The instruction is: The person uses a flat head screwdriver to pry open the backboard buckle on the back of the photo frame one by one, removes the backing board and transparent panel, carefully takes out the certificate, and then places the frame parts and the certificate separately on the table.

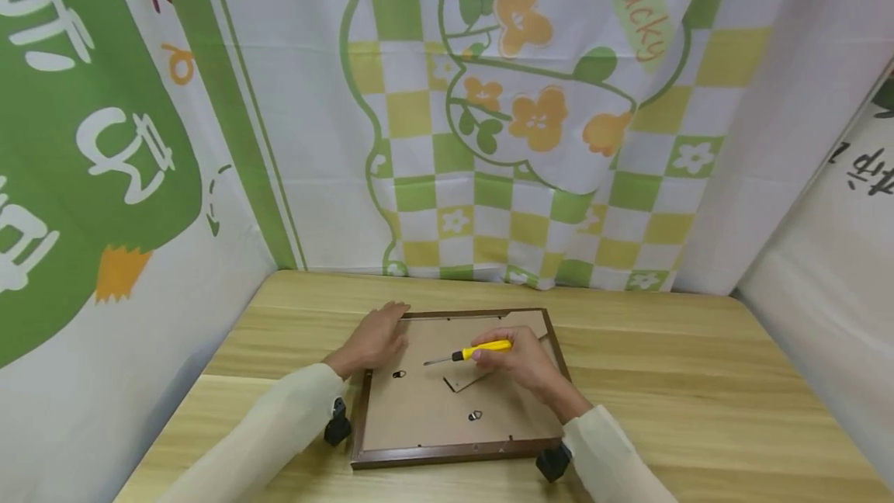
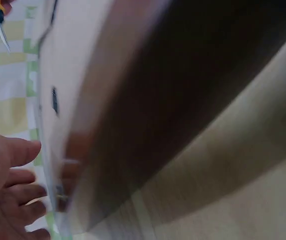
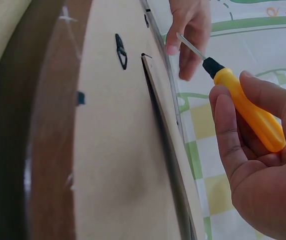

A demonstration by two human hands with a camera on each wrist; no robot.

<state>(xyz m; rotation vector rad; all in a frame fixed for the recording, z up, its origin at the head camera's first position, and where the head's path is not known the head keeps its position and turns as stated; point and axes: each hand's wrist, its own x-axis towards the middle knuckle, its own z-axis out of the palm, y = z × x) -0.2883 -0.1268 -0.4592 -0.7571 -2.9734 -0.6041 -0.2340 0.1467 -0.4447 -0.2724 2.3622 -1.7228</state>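
Frame [image 1: 429,406] on wooden table [image 1: 684,379], seemingly cloth backdrop [image 1: 531,169]

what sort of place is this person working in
Likely a small curtained-off work booth: printed cloth hangs on three sides of a table, where a screwdriver is held above a frame.

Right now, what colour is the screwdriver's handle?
The handle is yellow, leaning orange; it shows best in the right wrist view.
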